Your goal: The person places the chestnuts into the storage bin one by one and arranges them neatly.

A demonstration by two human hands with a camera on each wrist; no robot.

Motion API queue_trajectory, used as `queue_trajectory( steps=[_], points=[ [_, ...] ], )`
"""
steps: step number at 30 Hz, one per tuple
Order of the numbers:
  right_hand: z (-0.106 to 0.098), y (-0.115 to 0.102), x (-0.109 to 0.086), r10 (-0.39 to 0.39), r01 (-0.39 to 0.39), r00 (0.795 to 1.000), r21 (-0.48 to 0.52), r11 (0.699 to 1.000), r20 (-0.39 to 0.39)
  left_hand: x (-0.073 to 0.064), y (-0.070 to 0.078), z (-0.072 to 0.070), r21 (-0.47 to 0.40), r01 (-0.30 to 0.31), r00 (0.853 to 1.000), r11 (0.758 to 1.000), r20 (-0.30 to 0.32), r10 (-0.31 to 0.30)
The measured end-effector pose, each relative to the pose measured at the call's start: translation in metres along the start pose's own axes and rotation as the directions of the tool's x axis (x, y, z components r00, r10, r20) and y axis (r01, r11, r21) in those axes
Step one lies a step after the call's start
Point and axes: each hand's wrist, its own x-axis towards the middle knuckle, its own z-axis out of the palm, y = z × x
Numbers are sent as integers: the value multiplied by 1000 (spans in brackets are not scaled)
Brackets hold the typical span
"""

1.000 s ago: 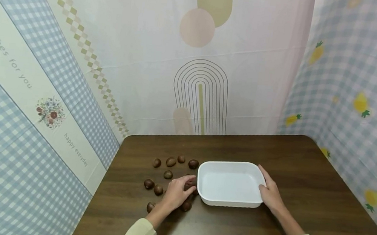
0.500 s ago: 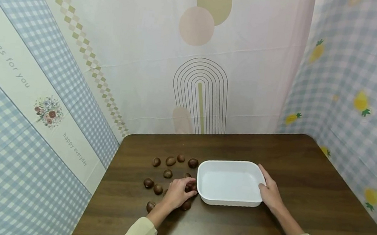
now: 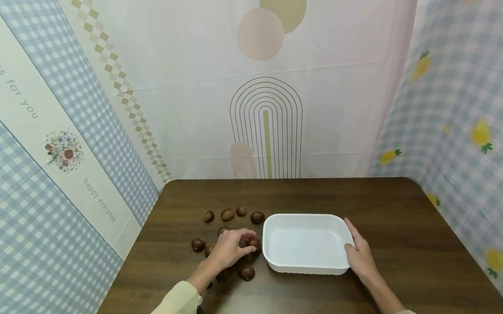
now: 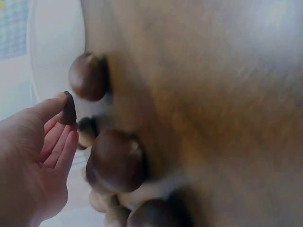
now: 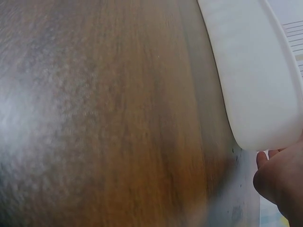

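Head and left wrist views: the left hand (image 3: 227,249) pinches a nut (image 4: 70,111) just left of the tray (image 3: 306,270), whose long axis runs left to right; the right hand (image 3: 360,257) grips its right end. Compared with half a second ago, the left hand lies slightly farther from the tray.

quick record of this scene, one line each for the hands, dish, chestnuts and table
left hand: pinches a chestnut between thumb and fingers
right hand: grips the right end of the white dish
dish: open side up, no chestnuts visible inside
loose chestnuts: scattered left of the dish, some partly hidden by the left hand
table: dark brown, wood-grained
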Motion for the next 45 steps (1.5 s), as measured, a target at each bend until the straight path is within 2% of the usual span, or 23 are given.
queue_trajectory(
  steps=[8,14,19,26,31,36,40,45],
  points=[
    [0,0,0,19,-19,1000,15,1000,-22,20,-1,-17,-26,12,997,1000,-72,-14],
    [2,-1,0,26,-24,999,56,998,-32,40,16,-19,-68,-26,988,997,-154,16],
    [4,0,0,24,-22,998,50,998,-53,56,37,-5,-60,-70,981,996,-187,58],
    [7,2,2,11,-6,997,62,998,-71,71,68,29,-19,-105,978,994,-185,100],
    [6,2,1,9,-3,997,77,997,-78,79,89,54,-19,-101,986,995,-138,98],
    [4,-1,1,30,-25,997,79,997,-69,86,109,75,-40,-81,997,996,-13,81],
    [4,3,2,27,-21,997,79,997,-79,89,123,90,-43,-62,994,997,87,66],
    [4,0,0,31,-24,996,80,997,-89,91,137,104,-27,-57,985,998,163,61]
  ],
)
